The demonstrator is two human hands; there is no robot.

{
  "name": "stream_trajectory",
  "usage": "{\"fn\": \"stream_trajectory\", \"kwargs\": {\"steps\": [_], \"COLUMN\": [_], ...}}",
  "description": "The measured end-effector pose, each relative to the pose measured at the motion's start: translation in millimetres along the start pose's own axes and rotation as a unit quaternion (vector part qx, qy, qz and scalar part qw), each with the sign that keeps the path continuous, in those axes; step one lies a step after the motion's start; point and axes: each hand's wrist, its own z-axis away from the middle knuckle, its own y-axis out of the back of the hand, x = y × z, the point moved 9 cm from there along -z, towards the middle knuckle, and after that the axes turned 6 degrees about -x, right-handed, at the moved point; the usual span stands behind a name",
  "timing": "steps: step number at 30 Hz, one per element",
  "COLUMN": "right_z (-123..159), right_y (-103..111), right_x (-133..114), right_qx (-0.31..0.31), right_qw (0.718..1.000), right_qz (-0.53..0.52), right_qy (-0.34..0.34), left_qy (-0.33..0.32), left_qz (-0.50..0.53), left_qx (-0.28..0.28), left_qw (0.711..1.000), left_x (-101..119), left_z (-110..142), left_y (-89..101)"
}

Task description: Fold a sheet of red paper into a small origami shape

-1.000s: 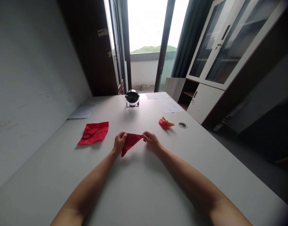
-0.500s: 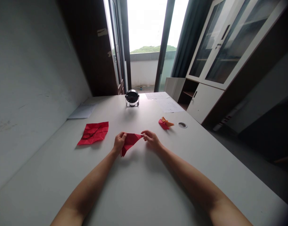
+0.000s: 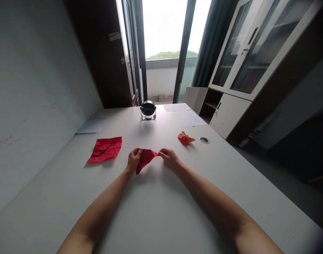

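Student: Where did the folded red paper [image 3: 145,157] lie?

Tutor: Between the two hands, over the white table [image 3: 161,215]. Its wide part hung toward the wearer; whether the lower tip touched the tabletop could not be told.

Student: And the grip?

Tutor: The left hand [image 3: 134,159] was closed on the wide end, thumb on the near face. The right hand [image 3: 170,157] had thumb and fingers pinched together on the narrow tip at the other end; its inner fingers were hidden.

Student: What did good handling seem to require?

Tutor: In my judgement, a firm left hold, so that the body did not twist, and a light right pinch, close to the bend. The layers needed to be aligned before the crease was pressed; a hard pull could have torn the thin tip.

Student: What lay about?

Tutor: A creased red sheet [image 3: 112,151] left of the hands, a dark cord on it; to the right, a red-and-orange folded piece [image 3: 184,139], well apart from the right hand.
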Motion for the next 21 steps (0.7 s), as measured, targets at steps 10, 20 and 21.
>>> {"fn": "stream_trajectory", "kwargs": {"steps": [10, 20, 21], "right_z": [2, 0, 0], "right_y": [-10, -10, -9], "right_x": [-9, 1, 2], "right_qx": [-0.054, -0.042, -0.038], "right_qw": [0.998, 0.999, 0.999], "right_qz": [-0.032, -0.03, -0.034], "right_qy": [0.009, -0.004, -0.004], "left_qy": [0.002, -0.009, -0.009], "left_qz": [-0.012, -0.015, -0.017], "left_qx": [-0.004, -0.039, -0.04], "left_qw": [1.0, 0.999, 0.999], "left_x": [0, -1, -2], "left_z": [0, -1, -1], "left_y": [-1.0, -4.5, -4.4]}}
